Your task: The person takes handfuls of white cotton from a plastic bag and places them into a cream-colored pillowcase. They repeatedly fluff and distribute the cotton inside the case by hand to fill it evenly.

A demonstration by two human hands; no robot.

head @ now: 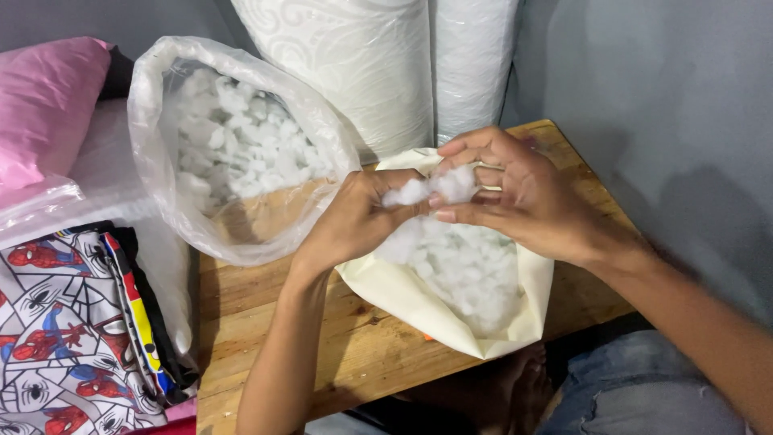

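My left hand [358, 217] and my right hand [511, 189] meet above a cream fabric cover [403, 298] lying on the wooden table [354, 354]. Both hands pinch a clump of white fibre stuffing [435, 187] between their fingers. The cover's mouth gapes open and holds a heap of the same white stuffing [463, 270]. To the left, a clear plastic bag [153, 105] lies open with more loose stuffing [233, 145] inside.
Two white wrapped rolls [362, 72] stand against the grey wall behind the table. A pink cushion [44, 105] and printed cartoon fabric [64, 322] lie at the left. My knee in jeans [636, 387] and a bare foot [515, 387] show below the table edge.
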